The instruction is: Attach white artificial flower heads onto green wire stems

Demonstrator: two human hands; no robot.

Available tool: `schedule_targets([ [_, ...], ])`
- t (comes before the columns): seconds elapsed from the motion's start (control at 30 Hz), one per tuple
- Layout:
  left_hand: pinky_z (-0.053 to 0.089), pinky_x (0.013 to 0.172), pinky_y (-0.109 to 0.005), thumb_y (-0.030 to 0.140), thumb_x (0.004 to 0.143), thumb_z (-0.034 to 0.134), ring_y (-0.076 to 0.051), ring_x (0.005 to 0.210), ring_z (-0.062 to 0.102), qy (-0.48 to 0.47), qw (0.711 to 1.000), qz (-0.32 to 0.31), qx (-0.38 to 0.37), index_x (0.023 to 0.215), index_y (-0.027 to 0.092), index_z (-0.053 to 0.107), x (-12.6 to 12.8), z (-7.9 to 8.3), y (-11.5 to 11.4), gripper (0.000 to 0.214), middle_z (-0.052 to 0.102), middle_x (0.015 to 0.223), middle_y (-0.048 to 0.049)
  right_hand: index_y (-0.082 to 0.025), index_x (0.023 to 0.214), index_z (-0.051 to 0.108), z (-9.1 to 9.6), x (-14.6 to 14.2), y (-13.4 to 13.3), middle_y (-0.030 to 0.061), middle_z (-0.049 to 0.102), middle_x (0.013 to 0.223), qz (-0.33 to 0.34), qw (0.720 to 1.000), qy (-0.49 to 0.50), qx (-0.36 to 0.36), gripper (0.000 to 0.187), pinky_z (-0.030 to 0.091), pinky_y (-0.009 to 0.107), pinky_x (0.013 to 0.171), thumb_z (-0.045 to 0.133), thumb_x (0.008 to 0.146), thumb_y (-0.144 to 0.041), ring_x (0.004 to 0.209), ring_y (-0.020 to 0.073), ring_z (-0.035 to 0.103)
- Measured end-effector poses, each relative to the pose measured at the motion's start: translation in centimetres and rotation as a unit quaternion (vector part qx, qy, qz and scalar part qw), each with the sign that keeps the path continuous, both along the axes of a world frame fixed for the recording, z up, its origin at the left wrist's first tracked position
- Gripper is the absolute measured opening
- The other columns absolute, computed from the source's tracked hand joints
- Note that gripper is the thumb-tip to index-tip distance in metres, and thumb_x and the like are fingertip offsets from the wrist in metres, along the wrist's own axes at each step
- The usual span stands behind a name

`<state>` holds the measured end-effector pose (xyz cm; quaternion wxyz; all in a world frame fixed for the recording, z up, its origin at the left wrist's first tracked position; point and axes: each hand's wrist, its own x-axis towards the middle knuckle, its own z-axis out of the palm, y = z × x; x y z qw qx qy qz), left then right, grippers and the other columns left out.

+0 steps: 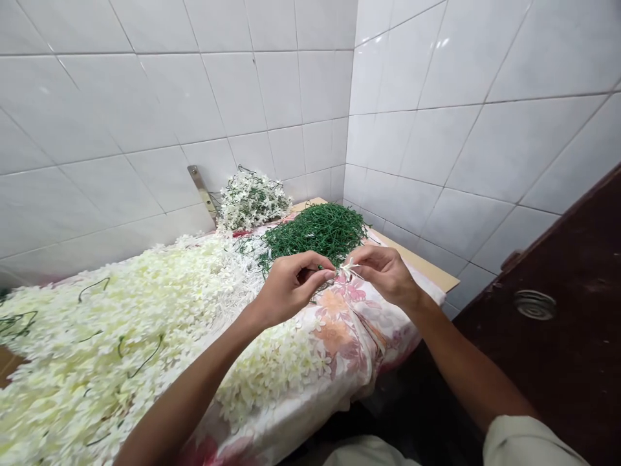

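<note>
My left hand and my right hand meet above a table draped in a floral cloth. Both pinch a small white artificial flower between their fingertips, and a thin green stem seems to run from it into the left fingers. Directly behind the hands lies a heap of green plastic stems. A wide spread of loose cream-white flowers covers the table to the left of my left forearm.
A bunch of white flowers fixed on green stems lies against the tiled wall at the back corner. White tiled walls close in the back and right. A dark wooden door stands at the right. The bare tabletop edge shows past the cloth.
</note>
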<state>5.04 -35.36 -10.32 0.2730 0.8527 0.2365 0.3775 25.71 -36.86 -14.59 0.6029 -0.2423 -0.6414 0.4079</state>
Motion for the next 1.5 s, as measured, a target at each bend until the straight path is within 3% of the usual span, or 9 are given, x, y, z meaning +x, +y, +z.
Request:
schedule_targets([
  [0.1,0.034,0.05,-0.019,0.018,0.09,0.054,-0.007,0.054,0.043,0.028,0.998,-0.026,0.056,0.089,0.014,0.064,-0.6,0.9,-0.3,0.011,0.058,0.069,0.0006,-0.021,0.079,0.07,-0.1,-0.6,-0.1,-0.0002,0.065,0.07,0.031,0.999,0.028,-0.006,0.003,0.051,0.026,0.061,0.072,0.079,-0.024,0.063,0.0122,0.062],
  [0.23,0.037,0.054,-0.019,0.015,0.09,0.055,-0.007,0.059,0.045,0.015,0.994,-0.014,0.108,0.088,0.014,0.064,-1.0,1.4,-0.6,0.01,0.056,0.071,0.0003,-0.021,0.081,0.07,-0.3,-1.2,-0.4,0.0001,0.065,0.07,0.062,0.997,0.047,-0.009,0.005,0.051,0.029,0.06,0.072,0.079,-0.025,0.063,0.0135,0.063],
  [1.03,0.035,0.052,-0.018,0.019,0.091,0.056,-0.006,0.055,0.044,0.028,0.993,-0.003,0.113,0.09,0.014,0.063,-0.5,0.6,-1.0,0.009,0.055,0.068,0.0018,-0.021,0.083,0.071,-0.9,-2.2,-0.2,-0.0009,0.064,0.069,0.09,0.991,0.091,-0.023,0.007,0.048,0.025,0.056,0.074,0.077,-0.025,0.058,0.0113,0.063],
  [1.3,0.036,0.051,-0.019,0.011,0.087,0.053,-0.008,0.055,0.046,0.016,0.983,0.023,0.182,0.084,0.016,0.059,-0.1,0.0,-1.0,0.008,0.056,0.068,0.0007,-0.017,0.075,0.069,-0.8,-3.0,-0.4,-0.0003,0.062,0.065,-0.007,0.998,0.069,-0.001,0.016,0.051,0.024,0.053,0.077,0.072,-0.03,0.054,0.011,0.06],
  [1.4,0.038,0.052,-0.02,0.009,0.084,0.051,-0.009,0.058,0.05,0.027,0.974,0.049,0.219,0.083,0.016,0.058,-0.3,0.0,-0.8,0.009,0.058,0.07,-0.0006,-0.017,0.076,0.069,-0.6,-3.1,-0.7,0.0006,0.063,0.065,-0.044,0.999,0.023,0.0,0.015,0.051,0.025,0.056,0.074,0.076,-0.031,0.057,0.0115,0.06],
  [1.5,0.038,0.052,-0.021,0.009,0.083,0.051,-0.01,0.058,0.051,0.032,0.971,0.058,0.228,0.084,0.016,0.057,-0.6,0.2,-0.6,0.009,0.059,0.07,-0.0008,-0.017,0.09,0.069,-0.2,-3.1,-0.9,0.0016,0.065,0.068,-0.049,0.998,-0.036,0.0,0.023,0.053,0.027,0.064,0.062,0.086,-0.039,0.063,0.0133,0.062],
])
